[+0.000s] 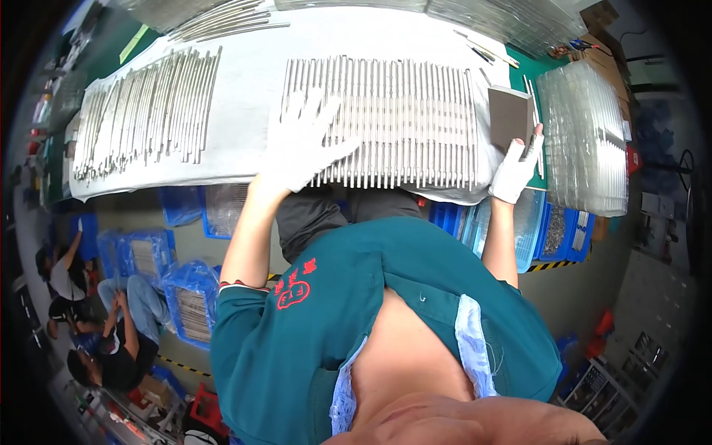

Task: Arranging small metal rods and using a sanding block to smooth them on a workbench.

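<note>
A row of slim metal rods [400,111] lies side by side on the white-covered table in front of me. My left hand [308,141], in a white glove, rests flat on the row's left end with its fingers spread. At the right end of the table lies a dark grey rectangular sheet [509,115]. My right hand [515,170], gloved with bare fingertips showing, is at the sheet's lower right corner. Its visible fingers are apart, and some touch or overlap the sheet's edge. A few thin rods [540,159] lie just beside that hand.
More loose rods [148,111] lie at the left, and another bunch [230,21] at the far left. Stacked clear plastic trays [582,137] stand at the right. Pen-like tools [482,48] lie at the far right. Blue crates [189,304] sit on the floor; other people [122,334] are at lower left.
</note>
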